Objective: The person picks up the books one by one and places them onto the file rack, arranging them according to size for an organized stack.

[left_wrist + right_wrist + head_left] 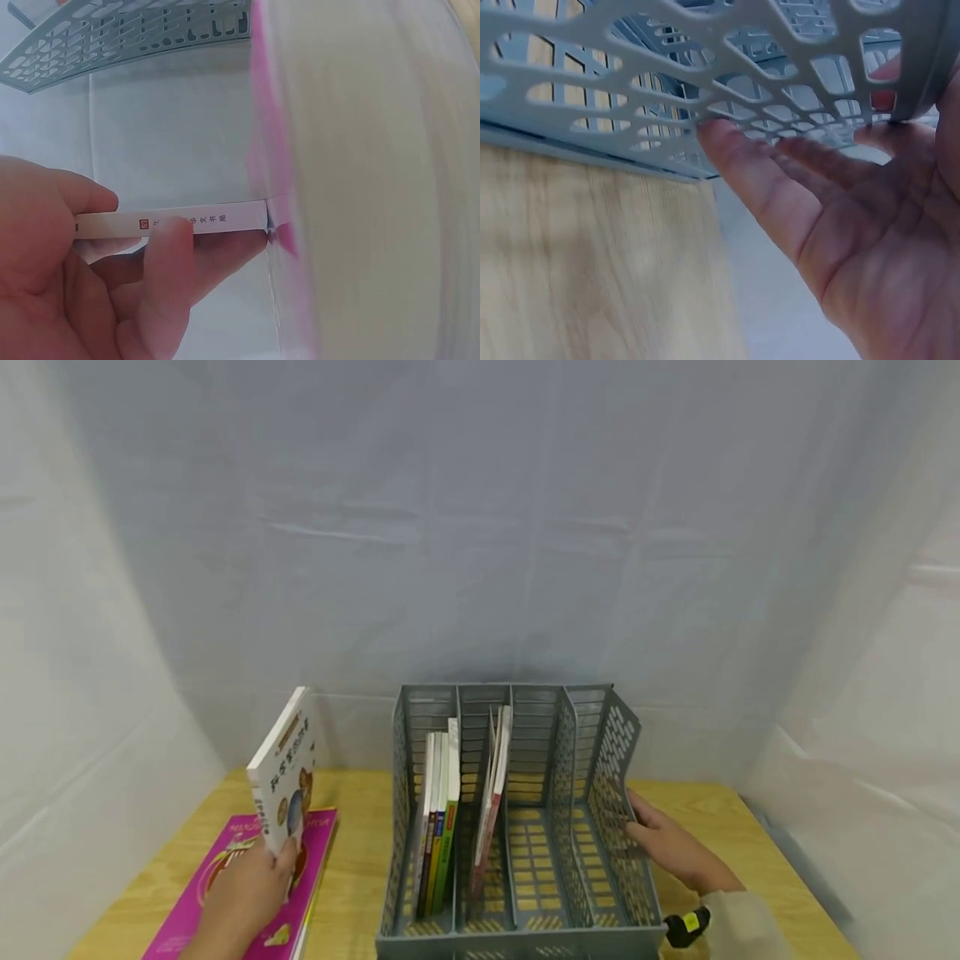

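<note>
My left hand (243,889) grips a thin white book (288,768) by its lower end, thumb on the cover. The book is upright, its cover showing black characters and small pictures. In the left wrist view the fingers wrap round its white spine (244,216). Beneath it a magenta book (183,914) lies on the table, atop at least one other. My right hand (678,852) holds the right side wall of a grey file rack (517,941). In the right wrist view several fingers (765,180) press the perforated wall from outside, and part of the thumb shows through a hole.
Several thin books (441,827) stand in the rack's leftmost compartment. A few more (492,802) lean in the second one. Dividers separate the compartments. The wooden table (352,860) has white sheeting (480,527) behind it and at both sides.
</note>
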`<action>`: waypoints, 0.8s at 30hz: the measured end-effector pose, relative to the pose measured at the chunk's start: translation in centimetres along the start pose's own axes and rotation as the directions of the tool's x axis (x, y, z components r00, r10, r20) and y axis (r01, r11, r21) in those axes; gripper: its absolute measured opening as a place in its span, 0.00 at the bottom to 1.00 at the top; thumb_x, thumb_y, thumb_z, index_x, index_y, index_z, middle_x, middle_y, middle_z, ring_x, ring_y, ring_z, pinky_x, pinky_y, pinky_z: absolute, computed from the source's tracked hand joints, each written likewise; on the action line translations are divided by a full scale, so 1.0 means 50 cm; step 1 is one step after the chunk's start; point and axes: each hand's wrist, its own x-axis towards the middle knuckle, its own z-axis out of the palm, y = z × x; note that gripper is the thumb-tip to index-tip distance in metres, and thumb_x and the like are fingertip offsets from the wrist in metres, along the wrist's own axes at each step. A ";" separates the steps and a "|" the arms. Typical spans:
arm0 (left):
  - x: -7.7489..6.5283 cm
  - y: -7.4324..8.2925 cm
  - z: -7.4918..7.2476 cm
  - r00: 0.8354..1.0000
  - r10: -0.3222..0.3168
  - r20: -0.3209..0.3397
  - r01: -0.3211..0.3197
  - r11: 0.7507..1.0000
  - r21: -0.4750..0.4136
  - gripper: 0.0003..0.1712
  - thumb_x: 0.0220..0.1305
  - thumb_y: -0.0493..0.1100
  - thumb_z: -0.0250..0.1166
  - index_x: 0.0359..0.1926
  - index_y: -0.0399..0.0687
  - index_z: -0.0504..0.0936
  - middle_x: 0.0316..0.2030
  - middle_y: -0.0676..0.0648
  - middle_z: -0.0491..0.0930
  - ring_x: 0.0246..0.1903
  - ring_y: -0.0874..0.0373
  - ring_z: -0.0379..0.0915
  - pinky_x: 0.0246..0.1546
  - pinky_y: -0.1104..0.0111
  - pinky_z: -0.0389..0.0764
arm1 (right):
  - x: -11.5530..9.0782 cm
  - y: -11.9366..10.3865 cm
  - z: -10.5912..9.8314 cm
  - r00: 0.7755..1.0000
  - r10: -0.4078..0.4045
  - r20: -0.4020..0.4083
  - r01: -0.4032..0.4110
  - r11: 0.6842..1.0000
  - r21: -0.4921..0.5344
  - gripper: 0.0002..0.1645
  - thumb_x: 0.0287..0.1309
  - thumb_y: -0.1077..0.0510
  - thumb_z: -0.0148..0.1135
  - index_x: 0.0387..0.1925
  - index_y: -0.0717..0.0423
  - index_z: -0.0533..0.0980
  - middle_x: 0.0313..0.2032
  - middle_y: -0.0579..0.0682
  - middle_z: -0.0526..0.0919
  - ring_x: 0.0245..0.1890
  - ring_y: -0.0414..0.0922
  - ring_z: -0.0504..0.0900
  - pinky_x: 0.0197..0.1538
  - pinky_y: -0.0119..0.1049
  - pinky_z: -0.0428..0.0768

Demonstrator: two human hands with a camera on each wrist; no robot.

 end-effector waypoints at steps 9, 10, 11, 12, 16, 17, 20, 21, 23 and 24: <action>0.000 0.005 0.014 1.000 -0.026 -0.008 0.026 1.000 0.013 0.38 0.81 0.54 0.45 0.74 0.26 0.58 0.62 0.19 0.70 0.35 0.39 0.83 0.28 0.50 0.81 | 0.000 -0.008 0.030 0.998 -0.038 -0.057 0.033 0.996 -0.085 0.40 0.82 0.54 0.34 0.83 0.52 0.30 0.82 0.62 0.32 0.80 0.65 0.37 0.74 0.69 0.49; 0.000 0.005 0.015 1.000 -0.027 -0.009 0.027 1.000 0.015 0.38 0.81 0.54 0.45 0.74 0.26 0.58 0.62 0.19 0.70 0.37 0.37 0.84 0.28 0.49 0.82 | -0.001 -0.009 0.032 0.997 -0.052 -0.061 0.047 0.996 -0.081 0.40 0.82 0.54 0.34 0.83 0.52 0.30 0.82 0.62 0.33 0.80 0.66 0.39 0.74 0.69 0.52; 0.000 0.006 0.015 1.000 -0.029 -0.010 0.030 0.999 0.015 0.38 0.81 0.54 0.45 0.74 0.26 0.58 0.62 0.20 0.69 0.39 0.35 0.83 0.29 0.48 0.82 | -0.002 -0.010 0.035 0.996 -0.065 -0.064 0.060 0.995 -0.082 0.39 0.82 0.55 0.33 0.83 0.53 0.30 0.81 0.63 0.34 0.79 0.67 0.40 0.73 0.69 0.55; 0.000 0.006 0.016 0.999 -0.031 -0.009 0.031 0.999 0.017 0.38 0.81 0.54 0.45 0.74 0.26 0.58 0.62 0.20 0.69 0.40 0.33 0.83 0.29 0.48 0.82 | -0.003 -0.009 0.036 0.995 -0.075 -0.066 0.069 0.994 -0.081 0.39 0.82 0.56 0.33 0.83 0.53 0.30 0.81 0.64 0.35 0.79 0.68 0.42 0.71 0.69 0.59; -0.002 0.005 0.016 0.999 -0.042 0.008 0.042 0.999 0.008 0.38 0.82 0.55 0.44 0.74 0.25 0.58 0.63 0.20 0.68 0.43 0.33 0.83 0.31 0.49 0.83 | -0.008 -0.006 0.042 0.992 -0.074 -0.103 0.068 0.996 -0.065 0.38 0.81 0.58 0.36 0.82 0.60 0.35 0.79 0.70 0.44 0.76 0.70 0.52 0.67 0.66 0.69; -0.003 0.005 0.015 0.999 -0.046 0.012 0.046 0.999 0.005 0.38 0.82 0.55 0.44 0.74 0.25 0.58 0.63 0.20 0.68 0.41 0.35 0.83 0.30 0.50 0.83 | -0.008 -0.005 0.043 0.990 -0.073 -0.117 0.067 0.996 -0.056 0.37 0.81 0.59 0.37 0.82 0.63 0.38 0.78 0.72 0.47 0.75 0.71 0.56 0.65 0.65 0.72; -0.005 0.002 0.012 0.998 -0.059 0.018 0.059 0.998 0.007 0.40 0.82 0.58 0.42 0.72 0.23 0.60 0.60 0.19 0.72 0.38 0.40 0.83 0.32 0.48 0.83 | -0.005 -0.002 0.044 0.982 -0.077 -0.174 0.068 0.996 -0.054 0.34 0.78 0.61 0.40 0.79 0.69 0.48 0.73 0.74 0.60 0.67 0.68 0.70 0.60 0.59 0.79; -0.005 0.002 0.011 0.998 -0.065 0.017 0.065 0.998 0.010 0.41 0.82 0.58 0.42 0.71 0.23 0.61 0.59 0.20 0.72 0.37 0.42 0.83 0.32 0.48 0.82 | -0.004 -0.003 0.045 0.978 -0.082 -0.192 0.070 0.995 -0.069 0.33 0.78 0.61 0.41 0.77 0.70 0.51 0.70 0.75 0.64 0.64 0.66 0.74 0.57 0.57 0.81; -0.006 0.002 0.009 0.997 -0.074 0.016 0.074 0.997 0.016 0.42 0.82 0.60 0.42 0.71 0.22 0.62 0.58 0.20 0.74 0.34 0.47 0.81 0.31 0.49 0.81 | -0.003 -0.004 0.045 0.971 -0.088 -0.223 0.064 0.992 -0.113 0.31 0.77 0.61 0.43 0.74 0.72 0.56 0.67 0.73 0.70 0.59 0.61 0.78 0.55 0.57 0.81; -0.006 0.002 0.009 0.997 -0.076 0.016 0.076 0.997 0.018 0.43 0.81 0.61 0.42 0.71 0.22 0.62 0.58 0.20 0.73 0.33 0.48 0.81 0.31 0.50 0.81 | -0.003 -0.005 0.045 0.969 -0.082 -0.234 0.049 0.988 -0.143 0.31 0.76 0.60 0.44 0.73 0.72 0.58 0.66 0.72 0.72 0.58 0.60 0.79 0.55 0.57 0.81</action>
